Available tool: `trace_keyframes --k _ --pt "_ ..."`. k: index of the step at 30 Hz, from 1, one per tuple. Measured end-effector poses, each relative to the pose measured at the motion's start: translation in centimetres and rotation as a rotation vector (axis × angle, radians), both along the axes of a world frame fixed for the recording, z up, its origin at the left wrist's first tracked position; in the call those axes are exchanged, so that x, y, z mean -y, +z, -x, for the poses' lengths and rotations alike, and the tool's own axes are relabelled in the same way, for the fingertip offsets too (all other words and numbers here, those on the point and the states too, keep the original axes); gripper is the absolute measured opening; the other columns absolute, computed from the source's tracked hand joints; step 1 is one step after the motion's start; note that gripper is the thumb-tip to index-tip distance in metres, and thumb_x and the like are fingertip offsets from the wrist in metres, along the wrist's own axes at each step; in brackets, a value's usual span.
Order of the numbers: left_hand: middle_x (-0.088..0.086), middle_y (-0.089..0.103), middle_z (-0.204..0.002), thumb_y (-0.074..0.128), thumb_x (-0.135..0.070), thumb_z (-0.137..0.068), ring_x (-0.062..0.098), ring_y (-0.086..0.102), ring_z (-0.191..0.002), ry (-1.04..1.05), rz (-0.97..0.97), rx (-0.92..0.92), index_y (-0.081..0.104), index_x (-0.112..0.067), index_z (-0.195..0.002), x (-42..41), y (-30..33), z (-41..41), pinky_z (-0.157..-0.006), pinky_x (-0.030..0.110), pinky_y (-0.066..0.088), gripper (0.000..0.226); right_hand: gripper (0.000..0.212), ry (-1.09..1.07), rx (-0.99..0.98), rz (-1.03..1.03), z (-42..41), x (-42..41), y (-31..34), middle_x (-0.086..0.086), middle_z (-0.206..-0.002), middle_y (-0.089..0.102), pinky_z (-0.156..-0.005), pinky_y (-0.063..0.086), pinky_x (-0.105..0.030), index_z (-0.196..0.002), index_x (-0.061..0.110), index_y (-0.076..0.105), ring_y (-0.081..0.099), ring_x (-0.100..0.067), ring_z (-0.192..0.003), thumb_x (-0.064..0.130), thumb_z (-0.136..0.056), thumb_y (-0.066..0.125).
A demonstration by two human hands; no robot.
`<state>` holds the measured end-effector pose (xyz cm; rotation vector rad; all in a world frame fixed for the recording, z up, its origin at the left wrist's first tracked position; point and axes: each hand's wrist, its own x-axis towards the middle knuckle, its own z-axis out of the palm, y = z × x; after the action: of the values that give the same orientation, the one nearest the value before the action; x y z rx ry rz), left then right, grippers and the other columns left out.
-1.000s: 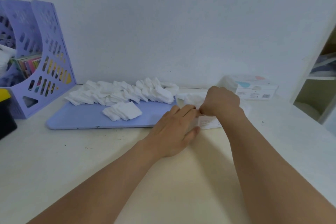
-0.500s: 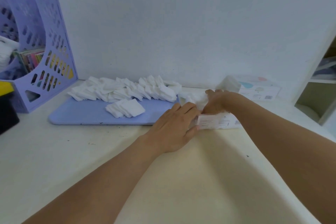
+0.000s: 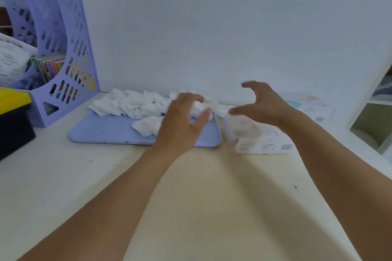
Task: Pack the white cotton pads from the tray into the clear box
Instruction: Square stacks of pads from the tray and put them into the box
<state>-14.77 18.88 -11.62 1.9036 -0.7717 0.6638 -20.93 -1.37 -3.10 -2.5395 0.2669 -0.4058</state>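
A lavender tray (image 3: pixel 106 131) lies against the wall, with a long row of white cotton pads (image 3: pixel 131 106) along its back. A small separate stack (image 3: pixel 146 125) sits in front of the row. My left hand (image 3: pixel 182 121) is over the tray's right end, where its fingers and thumb curl round a bunch of pads, though blur softens this. The clear box (image 3: pixel 261 140) stands just right of the tray with a printed label on its front, and some white shows inside it. My right hand (image 3: pixel 265 106) hovers above the box with its fingers spread, holding nothing.
A purple file holder (image 3: pixel 70 70) with books stands at the left, and a yellow and black box (image 3: pixel 12 121) sits in front of it. A flat white pack (image 3: pixel 307 108) lies behind the clear box. An open shelf unit (image 3: pixel 373 123) borders the table on the right.
My left hand left the clear box's side and moved left onto the pads on the tray. My right hand rose out of the box and spread open.
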Motion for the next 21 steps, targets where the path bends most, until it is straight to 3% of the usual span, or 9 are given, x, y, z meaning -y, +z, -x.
trace_keyframes --k 2,4,8,10,15,17,18,21 --pt "0.009 0.056 -0.125 0.065 -0.039 -0.091 0.031 0.052 -0.115 0.388 -0.031 -0.071 0.059 -0.012 -0.121 -2.8 0.9 -1.8 -0.094 0.039 0.043 0.042 0.043 0.176 0.198 -0.100 0.1 -4.6 0.4 0.001 -0.128 0.066 -0.090 0.047 -0.018 -0.124 0.022 0.068 0.062 -0.012 -0.115 0.023 -0.083 0.079" --pt "0.015 0.050 -0.133 0.068 -0.041 -0.088 0.039 0.045 -0.124 0.591 -0.171 -0.312 0.054 -0.010 -0.128 -5.5 0.8 -2.8 -0.096 0.045 0.041 0.053 0.024 0.298 0.185 -0.021 -0.7 -9.0 -0.5 0.002 -0.111 0.074 -0.078 0.048 -0.014 -0.106 0.019 0.076 0.063 -0.007 -0.091 0.013 -0.084 0.069" --pt "0.019 0.049 -0.140 0.064 -0.044 -0.090 0.040 0.045 -0.129 0.570 -0.283 -0.611 0.048 -0.008 -0.137 -8.6 -0.7 -3.7 -0.098 0.043 0.041 0.061 0.025 0.284 0.095 0.166 -3.5 -12.4 -3.6 0.002 -0.122 0.065 -0.085 0.049 -0.031 -0.111 0.020 0.072 0.059 -0.017 -0.099 0.013 -0.089 0.063" --pt "0.016 0.054 -0.140 0.063 -0.044 -0.090 0.037 0.050 -0.128 0.500 -0.321 -0.633 0.046 -0.010 -0.141 -9.1 -1.0 -4.2 -0.096 0.039 0.043 0.064 0.023 0.276 0.104 0.099 -4.5 -12.6 -4.5 -0.001 -0.117 0.068 -0.085 0.052 -0.034 -0.107 0.017 0.074 0.063 -0.022 -0.103 0.012 -0.088 0.062" --pt "0.011 0.059 -0.135 0.063 -0.044 -0.091 0.030 0.056 -0.122 0.410 -0.333 -0.600 0.048 -0.015 -0.140 -8.4 -1.0 -4.1 -0.092 0.034 0.045 0.059 0.020 0.297 0.154 -0.037 -4.7 -13.0 -6.2 -0.004 -0.093 0.076 -0.080 0.055 -0.034 -0.093 0.012 0.077 0.068 -0.019 -0.088 0.006 -0.085 0.060" --pt "0.011 0.058 -0.138 0.055 -0.053 -0.092 0.031 0.054 -0.122 0.414 -0.313 -0.633 0.047 -0.016 -0.141 -8.2 -1.0 -4.2 -0.096 0.038 0.046 0.062 0.014 0.335 0.067 -0.091 -3.9 -13.0 -6.8 -0.002 -0.071 0.071 -0.065 0.051 -0.034 -0.073 0.010 0.074 0.062 -0.014 -0.066 0.014 -0.084 0.066" --pt "0.012 0.057 -0.139 0.051 -0.060 -0.091 0.032 0.053 -0.124 0.420 -0.304 -0.651 0.046 -0.016 -0.142 -8.1 -0.9 -4.3 -0.098 0.040 0.046 0.067 0.022 0.365 -0.012 -0.088 -3.3 -13.2 -7.0 -0.004 -0.063 0.067 -0.058 0.046 -0.030 -0.069 0.007 0.072 0.055 -0.012 -0.058 0.023 -0.083 0.072" --pt "0.011 0.054 -0.139 0.058 -0.074 -0.082 0.033 0.048 -0.129 0.460 -0.458 -0.610 0.043 -0.014 -0.143 -7.4 -0.8 -4.0 -0.099 0.041 0.043 0.087 0.053 0.416 -0.078 0.072 -2.2 -13.5 -7.3 -0.014 -0.077 0.068 -0.057 0.038 -0.025 -0.085 0.000 0.072 0.054 -0.012 -0.066 0.048 -0.071 0.088"
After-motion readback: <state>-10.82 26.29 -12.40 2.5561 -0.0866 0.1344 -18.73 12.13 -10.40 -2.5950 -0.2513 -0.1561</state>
